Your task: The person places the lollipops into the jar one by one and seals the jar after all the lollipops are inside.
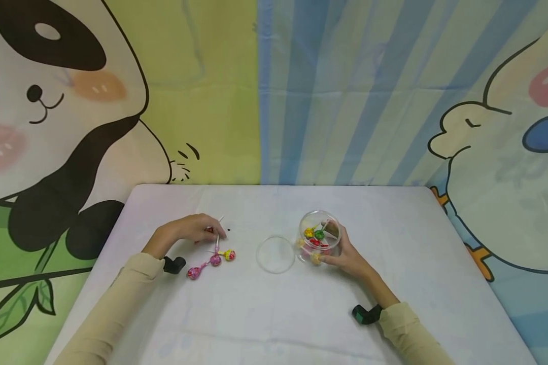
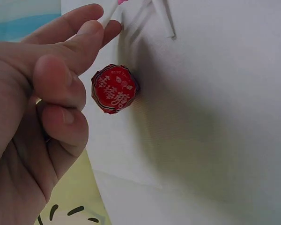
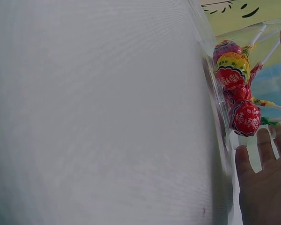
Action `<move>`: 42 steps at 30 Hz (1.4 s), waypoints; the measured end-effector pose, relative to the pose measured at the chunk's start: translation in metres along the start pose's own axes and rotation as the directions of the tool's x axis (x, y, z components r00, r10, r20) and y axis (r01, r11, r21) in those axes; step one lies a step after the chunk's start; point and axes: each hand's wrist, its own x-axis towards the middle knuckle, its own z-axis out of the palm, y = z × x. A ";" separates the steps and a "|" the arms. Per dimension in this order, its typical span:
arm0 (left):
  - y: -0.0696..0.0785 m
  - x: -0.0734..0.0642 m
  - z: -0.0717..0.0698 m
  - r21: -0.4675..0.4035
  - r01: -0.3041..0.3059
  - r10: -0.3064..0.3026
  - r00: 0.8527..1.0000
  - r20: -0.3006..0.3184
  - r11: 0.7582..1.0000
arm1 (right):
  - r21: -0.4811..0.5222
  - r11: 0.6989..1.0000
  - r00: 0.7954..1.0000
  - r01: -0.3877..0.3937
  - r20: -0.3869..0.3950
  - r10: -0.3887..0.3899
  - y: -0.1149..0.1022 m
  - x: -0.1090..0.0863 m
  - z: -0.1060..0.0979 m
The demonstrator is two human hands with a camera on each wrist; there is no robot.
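My left hand (image 1: 196,228) is at the left of the white table, pinching the white stick of a pink lollipop (image 1: 215,260). Close beside its curled fingers in the left wrist view is a red-wrapped lollipop (image 2: 114,89). A second pink lollipop (image 1: 194,272) and a yellow one (image 1: 230,255) lie just in front of this hand. My right hand (image 1: 347,256) grips a clear round jar (image 1: 317,217) from its right side, thumb in front and fingers behind. Several wrapped lollipops (image 3: 246,118) with white sticks are inside the jar.
A clear round lid (image 1: 275,254) lies flat on the table (image 1: 255,314), left of the jar. A small dark speck (image 1: 229,229) is near the left fingertips. Behind the table hangs a cartoon-printed curtain (image 1: 210,101).
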 end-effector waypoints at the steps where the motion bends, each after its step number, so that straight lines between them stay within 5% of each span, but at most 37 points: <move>1: 0.000 0.000 0.001 0.001 -0.002 0.002 1.000 0.002 1.000 | -0.003 1.000 1.000 0.003 0.000 -0.003 0.000 0.000 0.000; 7: -0.008 -0.009 0.006 0.003 -0.021 0.021 0.999 -0.047 1.000 | -0.004 1.000 1.000 0.017 -0.006 -0.017 0.001 0.001 0.000; 13: -0.010 -0.039 0.023 -0.116 0.029 -0.048 0.985 -0.164 0.993 | -0.017 1.000 1.000 0.011 -0.005 -0.012 0.002 0.000 0.000; 19: -0.015 -0.068 0.051 -0.266 0.034 -0.135 0.920 -0.369 0.963 | -0.009 1.000 1.000 0.029 0.000 -0.029 0.001 0.000 -0.001; 27: -0.018 -0.083 0.067 -0.338 0.014 -0.181 0.864 -0.470 0.941 | -0.015 1.000 1.000 0.017 -0.013 -0.017 0.004 0.001 0.001; 32: -0.003 -0.079 0.061 -0.370 -0.111 -0.135 0.804 -0.579 0.922 | -0.009 1.000 1.000 0.024 -0.012 -0.024 0.006 0.001 0.001; 37: 0.030 -0.063 0.046 -0.342 -0.267 -0.040 0.734 -0.678 0.901 | -0.001 0.999 0.999 0.040 -0.008 -0.040 0.005 0.001 0.001; 42: 0.071 -0.040 0.032 -0.276 -0.401 0.098 0.699 -0.708 0.874 | 0.000 0.999 0.999 0.050 -0.002 -0.050 0.004 0.001 0.001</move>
